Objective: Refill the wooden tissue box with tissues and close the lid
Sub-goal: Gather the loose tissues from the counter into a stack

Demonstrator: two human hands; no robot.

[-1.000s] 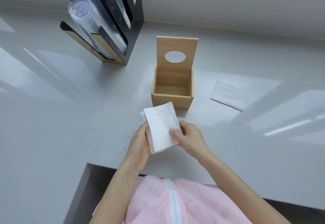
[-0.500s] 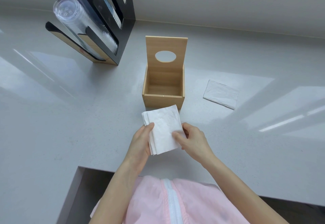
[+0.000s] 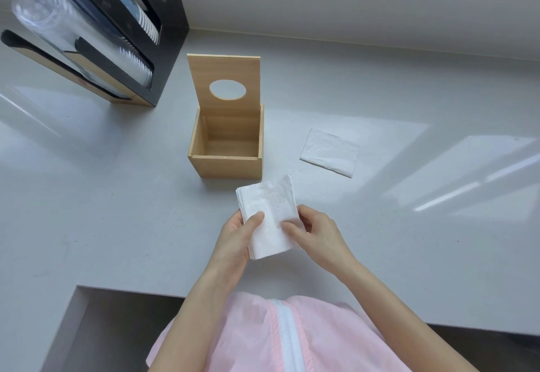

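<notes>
Both hands, the left hand (image 3: 233, 237) and right hand (image 3: 317, 233), still pinch the tissue stack (image 3: 268, 215) just in front of the open, empty wooden tissue box (image 3: 229, 149), now slightly lower and flatter, lid (image 3: 225, 79) upright.

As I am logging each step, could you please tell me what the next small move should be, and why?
Probably carry the tissue stack, held in both the left hand and the right hand, forward and lower it into the wooden box, which looks empty with its lid upright.
</notes>
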